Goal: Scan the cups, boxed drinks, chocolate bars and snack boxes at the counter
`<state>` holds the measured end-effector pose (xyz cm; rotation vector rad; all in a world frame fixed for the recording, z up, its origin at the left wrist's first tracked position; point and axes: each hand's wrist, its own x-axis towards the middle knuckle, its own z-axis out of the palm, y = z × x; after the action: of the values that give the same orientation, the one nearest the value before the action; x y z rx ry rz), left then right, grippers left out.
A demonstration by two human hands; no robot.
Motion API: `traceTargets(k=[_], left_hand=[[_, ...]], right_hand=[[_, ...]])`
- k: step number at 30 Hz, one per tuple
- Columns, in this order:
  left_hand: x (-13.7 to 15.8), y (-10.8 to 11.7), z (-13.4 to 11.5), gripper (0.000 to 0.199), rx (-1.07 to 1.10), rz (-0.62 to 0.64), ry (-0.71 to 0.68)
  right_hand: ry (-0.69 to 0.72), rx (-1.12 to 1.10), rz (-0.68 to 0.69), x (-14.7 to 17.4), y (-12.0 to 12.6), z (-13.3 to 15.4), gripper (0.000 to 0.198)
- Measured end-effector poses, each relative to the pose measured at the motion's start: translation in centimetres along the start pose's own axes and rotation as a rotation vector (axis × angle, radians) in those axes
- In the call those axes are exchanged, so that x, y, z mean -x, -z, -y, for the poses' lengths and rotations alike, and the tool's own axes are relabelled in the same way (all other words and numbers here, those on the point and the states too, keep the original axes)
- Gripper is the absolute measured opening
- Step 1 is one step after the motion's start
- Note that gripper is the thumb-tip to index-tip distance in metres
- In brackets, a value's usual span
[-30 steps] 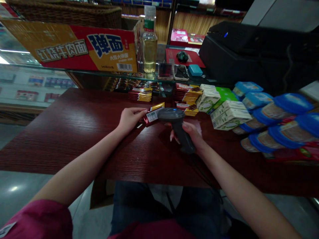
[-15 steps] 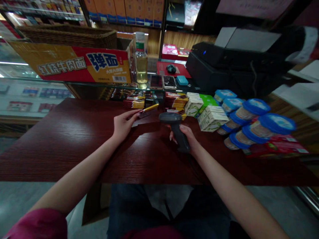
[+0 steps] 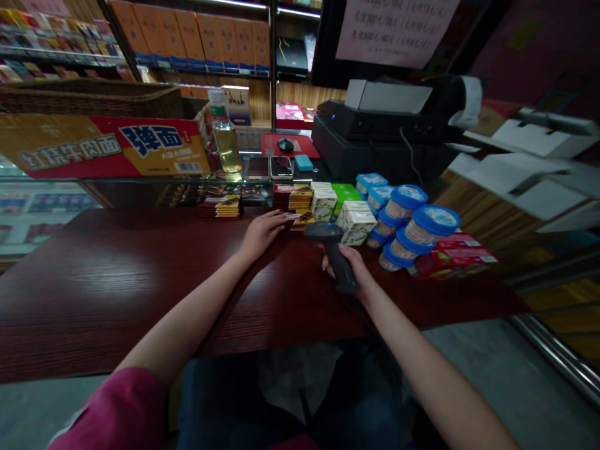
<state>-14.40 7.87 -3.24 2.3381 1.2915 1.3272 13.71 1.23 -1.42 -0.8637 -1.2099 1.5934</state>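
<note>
right hand [image 3: 357,265]: closed round the grip of a dark handheld scanner [image 3: 334,250], which is held above the counter [image 3: 131,269], its head level and facing forward, its handle slanting down into the palm. left hand [image 3: 261,236]: stretched forward, low over the counter, with the fingertips at the front red-and-yellow packets [image 3: 304,219]; whether they pinch a packet or merely rest on it cannot be determined (the detail at the fingertips is too small and blurred). these packets lie near the far edge of the counter, just beyond the scanner's head and slightly to its left. a taller pile of like packets [image 3: 291,197] stands directly behind them; a separate packet pile [image 3: 220,206] lies further left, apart from both hands.

goods to the right of the packets: white-and-green cartons [image 3: 356,222], a bright green box [image 3: 347,192] between two groups of them, small tubs with light-blue lids [image 3: 370,181], stacked tubs with darker blue lids [image 3: 435,220], and red packages [image 3: 462,256] beside the stacks.

behind the counter, at the left: a printed cardboard box [image 3: 103,150], with a bottle [image 3: 226,150] of pale yellow liquid standing just beside it. further right, a computer mouse [image 3: 285,145] sits on a red mat [image 3: 307,149].
</note>
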Motion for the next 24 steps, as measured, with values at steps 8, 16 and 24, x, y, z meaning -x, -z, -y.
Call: traceTargets(k=[8,16,24], left_hand=[[0.3,1.6,0.4,0.041,-0.149,0.012,-0.020],[3.9,12.1,8.3,0.057,-0.427,-0.200,0.214],[5.1,14.6,11.3,0.040,-0.396,-0.061,0.216]], right_hand=[[-0.014,0.015,0.061,0.0,0.1,-0.1,0.050],[-0.054,-0.013,0.158,-1.1,-2.3,-1.3,0.050],[-0.100,-0.060,0.270,-7.3,-9.5,-2.8,0.056]])
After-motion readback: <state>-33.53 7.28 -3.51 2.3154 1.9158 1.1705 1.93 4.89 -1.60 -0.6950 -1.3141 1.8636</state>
